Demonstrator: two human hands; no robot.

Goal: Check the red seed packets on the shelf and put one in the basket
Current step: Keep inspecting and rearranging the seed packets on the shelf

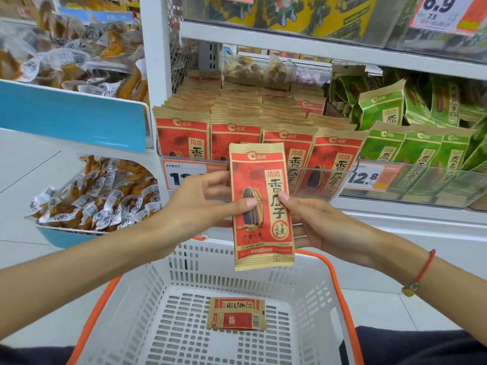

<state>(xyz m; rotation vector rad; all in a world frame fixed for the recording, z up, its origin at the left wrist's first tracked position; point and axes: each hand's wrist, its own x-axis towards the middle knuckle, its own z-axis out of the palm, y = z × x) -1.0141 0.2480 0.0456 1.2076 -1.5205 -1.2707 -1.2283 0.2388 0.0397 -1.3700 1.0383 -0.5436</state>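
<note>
Two hands hold one red seed packet (261, 206) upright above the white basket (311, 291): we see the left hand (200, 204) pinching its left edge, thumb on the front, and the right hand (313, 222) gripping its right edge. Another red packet (236, 314) lies flat on the basket floor. Behind, rows of red packets (237, 119) fill the shelf (395, 206), beside green packets (416, 143).

held red packet (261, 206): 洽洽 香瓜子. green packets (419, 151): 洽洽 原香. shelf price tag (366, 176): 12.8. top tag (436, 11): 6.9, 7.5 beneath.
</note>
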